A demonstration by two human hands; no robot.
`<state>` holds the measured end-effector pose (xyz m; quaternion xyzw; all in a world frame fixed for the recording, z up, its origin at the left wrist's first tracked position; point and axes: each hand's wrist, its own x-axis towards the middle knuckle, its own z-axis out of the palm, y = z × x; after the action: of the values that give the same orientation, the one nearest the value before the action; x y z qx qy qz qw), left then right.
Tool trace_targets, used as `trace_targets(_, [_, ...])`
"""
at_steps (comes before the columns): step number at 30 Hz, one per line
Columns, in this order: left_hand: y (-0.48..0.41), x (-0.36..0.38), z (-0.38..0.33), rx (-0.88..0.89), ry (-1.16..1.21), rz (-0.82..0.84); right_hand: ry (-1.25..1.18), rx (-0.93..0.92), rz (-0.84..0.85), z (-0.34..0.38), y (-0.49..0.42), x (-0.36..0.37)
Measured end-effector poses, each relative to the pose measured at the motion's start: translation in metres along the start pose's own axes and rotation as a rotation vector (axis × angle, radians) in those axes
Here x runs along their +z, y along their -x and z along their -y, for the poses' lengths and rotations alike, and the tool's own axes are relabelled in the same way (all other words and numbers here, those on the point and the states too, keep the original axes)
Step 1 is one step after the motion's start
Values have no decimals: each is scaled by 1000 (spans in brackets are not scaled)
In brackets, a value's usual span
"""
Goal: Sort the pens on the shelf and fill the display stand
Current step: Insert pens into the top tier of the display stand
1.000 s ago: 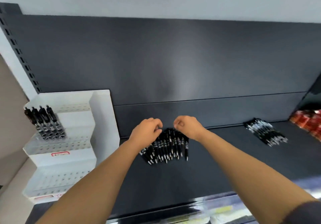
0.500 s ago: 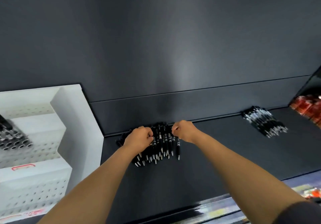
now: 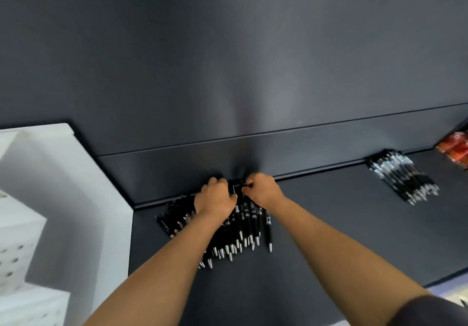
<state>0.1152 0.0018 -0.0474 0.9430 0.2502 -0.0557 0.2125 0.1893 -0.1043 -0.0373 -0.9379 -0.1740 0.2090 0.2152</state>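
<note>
While the pens [image 3: 244,227] lie heaped at the back of the shelf [image 3: 329,249], near the stand [image 3: 50,173], they are judged light, stiff and slick, best taken mid-barrel, several together. Black bodies and silver tips, fanned forward, are seen. Top ends are pinched by the right hand [image 3: 263,191]; the left hand [image 3: 215,199] is curled over the heap, its hold not to be told.

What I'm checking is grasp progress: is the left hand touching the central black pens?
Touching. Head view shows the left hand curled onto the black plastic pens.
</note>
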Motion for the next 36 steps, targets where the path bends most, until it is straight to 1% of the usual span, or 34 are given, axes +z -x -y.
trace_targets(5, [-8, 10, -3, -38, -73, 3, 69, 66, -10, 6, -10, 12])
trace_targets(7, [-10, 13, -5, -51, -79, -5, 62, 81, -23, 7, -13, 15])
trace_targets(15, [-10, 15, -8, -94, 39, -15, -159, 9, -43, 3, -18, 11])
trace_targets(20, [-1, 12, -13, -104, 26, -12, -289, -48, -71, -1, -7, 3])
trace_targets(22, [4, 11, -15, -119, 46, -41, -323, -70, -94, -5, 1, -3])
trace_targets(25, [16, 6, -21, -118, 134, -107, -400, -102, -112, -12, 15, -13])
trace_targets(28, [35, 2, -25, -91, 281, -156, -485, -134, -124, -13, 34, -23])
trace_targets(33, [71, -17, -27, 55, 550, -216, -564, -219, -136, -5, 65, -37])
trace_targets(36, [99, -35, -19, 116, 607, -258, -603, -280, -118, 11, 83, -36])
